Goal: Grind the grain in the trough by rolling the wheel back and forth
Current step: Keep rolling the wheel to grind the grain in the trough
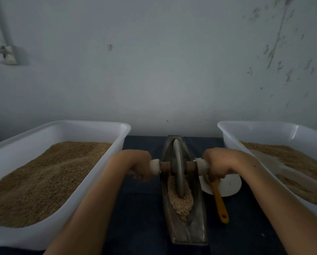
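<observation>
Beside one trough (186,227) with one wheel (178,168): two hands, two white tubs, one yellow brush (220,203), one white plate (229,186)

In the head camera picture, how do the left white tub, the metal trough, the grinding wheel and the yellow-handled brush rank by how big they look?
1. left white tub, though it runs off the frame's edge
2. metal trough
3. grinding wheel
4. yellow-handled brush

The wheel and brush look close in length, and the brush head is partly hidden, so their order is unsure.
</observation>
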